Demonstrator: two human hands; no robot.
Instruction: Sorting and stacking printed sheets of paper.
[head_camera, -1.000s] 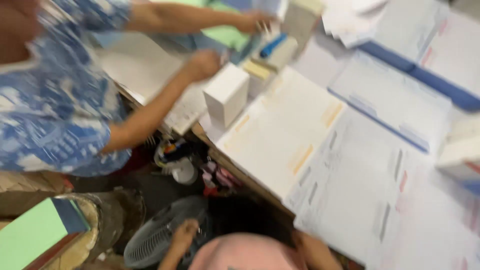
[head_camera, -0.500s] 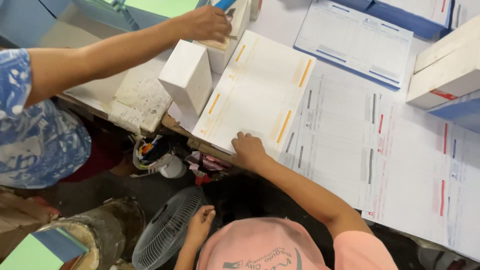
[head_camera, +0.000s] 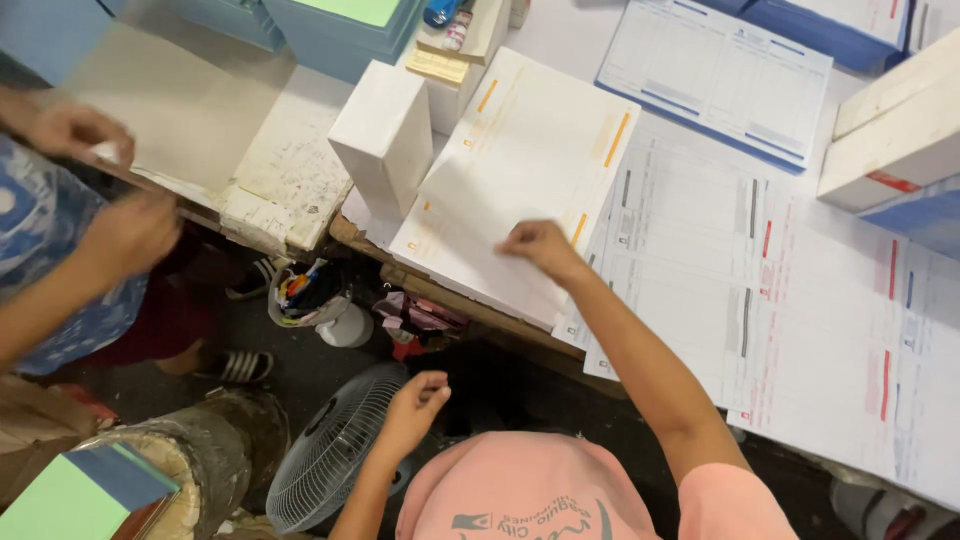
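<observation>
The cream orange-barred printed sheet (head_camera: 520, 180) is being pinched near its lower edge by the right hand (head_camera: 538, 246), while the left hand (head_camera: 412, 408) is hanging loosely curled, empty, below the table edge.

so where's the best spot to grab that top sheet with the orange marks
Take the orange-marked sheet at its near edge, about where the right hand rests, coming from the person's side of the table. It lies flat on a stack, so only an edge can be lifted, probably by sliding it with the fingertips, then pinching.
</observation>
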